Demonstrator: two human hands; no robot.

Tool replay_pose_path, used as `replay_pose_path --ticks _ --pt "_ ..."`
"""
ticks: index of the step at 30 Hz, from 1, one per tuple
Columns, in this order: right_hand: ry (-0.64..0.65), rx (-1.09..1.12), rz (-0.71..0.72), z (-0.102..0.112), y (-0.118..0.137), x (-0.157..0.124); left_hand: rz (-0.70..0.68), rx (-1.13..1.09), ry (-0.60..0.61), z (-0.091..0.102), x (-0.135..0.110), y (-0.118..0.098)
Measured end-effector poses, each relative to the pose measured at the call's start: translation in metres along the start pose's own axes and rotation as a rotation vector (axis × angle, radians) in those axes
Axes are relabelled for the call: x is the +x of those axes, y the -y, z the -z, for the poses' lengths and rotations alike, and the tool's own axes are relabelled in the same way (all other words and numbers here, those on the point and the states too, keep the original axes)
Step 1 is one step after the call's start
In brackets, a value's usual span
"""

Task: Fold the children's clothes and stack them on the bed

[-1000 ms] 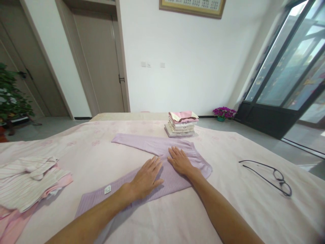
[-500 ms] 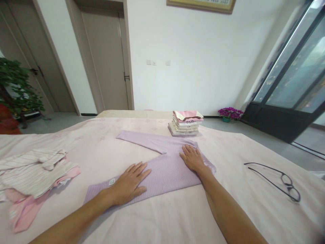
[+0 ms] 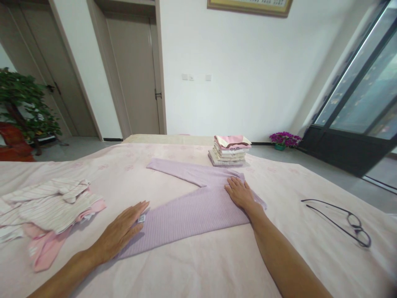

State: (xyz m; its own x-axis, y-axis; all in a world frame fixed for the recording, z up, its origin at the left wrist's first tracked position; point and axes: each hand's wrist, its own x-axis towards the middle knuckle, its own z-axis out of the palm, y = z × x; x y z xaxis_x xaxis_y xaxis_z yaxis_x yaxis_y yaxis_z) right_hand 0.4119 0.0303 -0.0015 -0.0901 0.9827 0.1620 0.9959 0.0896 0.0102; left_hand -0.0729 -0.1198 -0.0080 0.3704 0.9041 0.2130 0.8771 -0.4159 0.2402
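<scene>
A pair of lilac ribbed trousers (image 3: pixel 189 211) lies spread on the pale pink cloth (image 3: pixel 198 265), its two legs pointing left and its waist to the right. My left hand (image 3: pixel 124 227) is over the end of the nearer leg, beside a small white label (image 3: pixel 142 218); its fingers are stretched out and hold nothing. Whether that palm touches the fabric, I cannot tell. Flat on the waist end rests my right hand (image 3: pixel 240 192), fingers extended.
Behind the trousers stands a stack of folded clothes (image 3: pixel 231 152). To the left lies a loose heap of striped and pink clothes (image 3: pixel 52 211). Black-framed glasses (image 3: pixel 356 227) are on the cloth at the right. The cloth's far edge borders a beige surface (image 3: pixel 167 140).
My left hand has slid left along the nearer leg, from its middle to its end. My right hand stays on the waist end. The view has shifted slightly.
</scene>
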Motion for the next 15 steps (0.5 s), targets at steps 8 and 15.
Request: replay_pose_path --ticks 8,15 --pt "0.016 0.000 -0.037 0.003 -0.016 -0.003 -0.107 0.193 0.014 -0.006 0.003 0.004" --pt "0.000 -0.015 -0.206 -0.001 -0.043 -0.004 -0.166 0.315 -0.061 -0.010 0.001 0.009"
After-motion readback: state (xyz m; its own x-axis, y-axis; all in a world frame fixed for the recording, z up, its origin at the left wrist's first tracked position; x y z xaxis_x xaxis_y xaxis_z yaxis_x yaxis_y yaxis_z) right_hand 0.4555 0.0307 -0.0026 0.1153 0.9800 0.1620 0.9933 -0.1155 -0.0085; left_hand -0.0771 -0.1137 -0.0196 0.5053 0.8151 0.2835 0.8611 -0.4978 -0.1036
